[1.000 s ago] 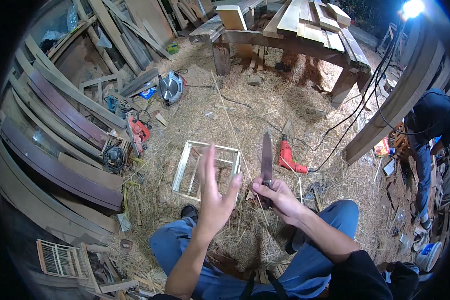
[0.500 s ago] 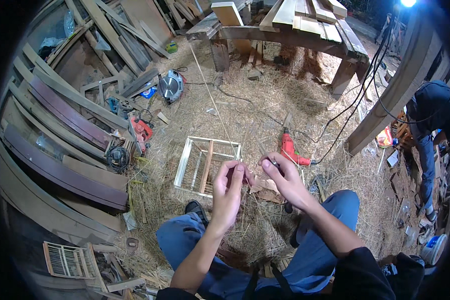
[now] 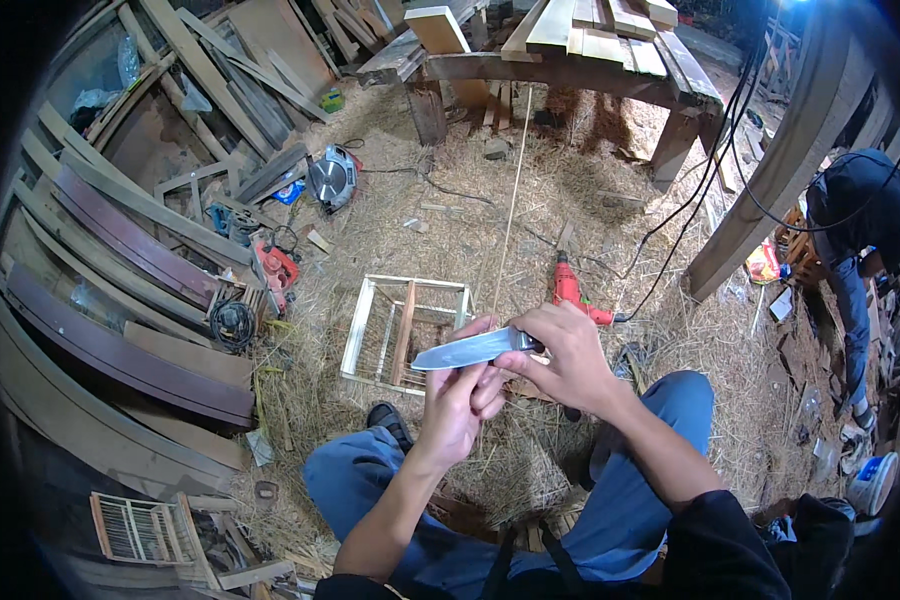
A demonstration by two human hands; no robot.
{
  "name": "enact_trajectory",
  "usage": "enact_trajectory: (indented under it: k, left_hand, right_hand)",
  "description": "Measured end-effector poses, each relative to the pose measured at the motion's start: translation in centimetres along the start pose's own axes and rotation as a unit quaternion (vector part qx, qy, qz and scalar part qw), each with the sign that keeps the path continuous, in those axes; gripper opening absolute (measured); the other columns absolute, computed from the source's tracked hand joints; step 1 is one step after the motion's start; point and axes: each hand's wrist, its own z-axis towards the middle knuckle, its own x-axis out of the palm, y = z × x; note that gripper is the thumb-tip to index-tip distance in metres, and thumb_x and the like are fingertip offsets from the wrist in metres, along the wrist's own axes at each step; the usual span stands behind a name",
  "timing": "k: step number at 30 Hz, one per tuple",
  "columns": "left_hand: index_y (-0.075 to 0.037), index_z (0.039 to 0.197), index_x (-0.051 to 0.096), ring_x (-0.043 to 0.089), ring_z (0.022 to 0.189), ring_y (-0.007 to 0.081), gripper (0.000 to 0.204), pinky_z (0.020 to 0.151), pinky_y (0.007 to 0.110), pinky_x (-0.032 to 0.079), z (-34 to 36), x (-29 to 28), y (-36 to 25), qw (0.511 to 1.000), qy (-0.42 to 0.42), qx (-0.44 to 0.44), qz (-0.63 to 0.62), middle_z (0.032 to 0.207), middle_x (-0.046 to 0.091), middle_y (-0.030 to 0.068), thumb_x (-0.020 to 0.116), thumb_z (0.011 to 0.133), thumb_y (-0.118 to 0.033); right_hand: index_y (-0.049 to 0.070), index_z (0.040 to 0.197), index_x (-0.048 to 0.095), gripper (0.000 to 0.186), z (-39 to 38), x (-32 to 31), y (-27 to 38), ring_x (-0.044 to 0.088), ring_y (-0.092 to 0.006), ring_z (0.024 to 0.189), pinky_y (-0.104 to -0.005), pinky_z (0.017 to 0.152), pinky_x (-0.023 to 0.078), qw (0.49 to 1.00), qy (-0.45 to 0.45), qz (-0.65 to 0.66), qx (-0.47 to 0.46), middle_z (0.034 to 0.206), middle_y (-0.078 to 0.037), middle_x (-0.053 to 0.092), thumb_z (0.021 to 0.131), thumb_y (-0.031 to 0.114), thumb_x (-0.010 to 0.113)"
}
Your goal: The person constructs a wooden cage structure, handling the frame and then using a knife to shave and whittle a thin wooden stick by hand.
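Observation:
My right hand [image 3: 568, 358] is closed round the dark handle of a knife [image 3: 465, 351]. Its broad, bright blade lies flat toward the left, across the fingers of my left hand [image 3: 458, 405]. Those fingers are closed round a long thin wooden strip [image 3: 515, 190], which runs away from me toward the far bench. The blade hides part of the grip, so whether its edge touches the strip I cannot tell. Just beyond my left hand, a small open frame of pale wooden bars [image 3: 357, 328] rests on the straw-strewn ground.
Ahead stands a wooden bench [image 3: 530, 68] stacked with planks. A red power drill [image 3: 570, 290] lies beyond my right hand, its cord trailing rightward. A circular saw [image 3: 332, 180] and a red power tool [image 3: 275, 265] are leftward. Another person [image 3: 855, 215] bends by a wooden post [image 3: 785, 165].
The knife has come round so its blade lies flat over my left fingers, and my hands are closer together. The strip's far end has swung to the right.

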Motion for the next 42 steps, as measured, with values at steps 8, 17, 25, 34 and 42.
enact_trajectory:
  k: [8,17,25,34,42]
  left_hand:
    - [-0.014,0.139,0.053,0.027,0.054,0.0017,0.035,0.045,0.018,0.021,-1.1,-0.4,0.4,0.999,0.002,-0.052,-0.009,0.074,0.039,-0.0048,0.050,0.104,-0.012]
    - [-0.013,0.146,0.045,0.026,0.052,0.0024,0.046,0.044,0.021,0.020,-1.4,-1.7,0.8,0.993,-0.045,-0.108,-0.016,0.073,0.035,-0.0055,0.055,0.102,-0.017]
    - [-0.024,0.152,0.036,0.022,0.053,0.0026,0.050,0.046,0.019,0.019,-2.0,-2.0,0.8,0.976,0.002,-0.186,-0.113,0.076,0.032,-0.0064,0.050,0.105,-0.018]
    - [-0.019,0.152,0.038,0.021,0.051,0.0023,0.047,0.042,0.018,0.016,-1.5,-1.3,0.8,0.979,0.001,-0.173,-0.109,0.074,0.031,-0.0061,0.048,0.105,-0.016]
    - [-0.018,0.150,0.040,0.020,0.046,0.0015,0.045,0.038,0.018,0.016,-1.3,-0.8,1.2,0.984,-0.014,-0.160,-0.080,0.071,0.030,-0.0062,0.045,0.106,-0.013]
  right_hand:
    - [0.006,0.090,0.070,0.036,-0.5,-0.7,-2.7,0.061,-0.0232,0.069,-0.0383,0.066,0.043,0.995,-0.090,-0.024,0.022,0.074,-0.007,0.064,0.082,0.040,0.074]
    - [0.008,0.079,0.068,0.037,-1.5,-1.0,-1.8,0.062,-0.0263,0.065,-0.0396,0.063,0.045,0.998,-0.056,-0.025,-0.004,0.071,-0.008,0.063,0.080,0.044,0.076]
    - [0.010,0.082,0.070,0.040,-1.4,-0.1,-1.2,0.063,-0.0238,0.066,-0.0370,0.063,0.045,0.998,-0.026,-0.005,-0.062,0.073,-0.005,0.065,0.074,0.048,0.079]
    - [0.009,0.079,0.070,0.043,-1.6,-1.2,-2.3,0.061,-0.0224,0.064,-0.0362,0.062,0.042,0.996,-0.044,-0.058,-0.057,0.071,-0.004,0.064,0.071,0.050,0.081]
    - [0.007,0.081,0.070,0.041,-1.4,-1.4,-4.5,0.060,-0.0222,0.063,-0.0373,0.062,0.041,0.985,-0.123,-0.117,-0.004,0.070,-0.006,0.064,0.074,0.047,0.080]
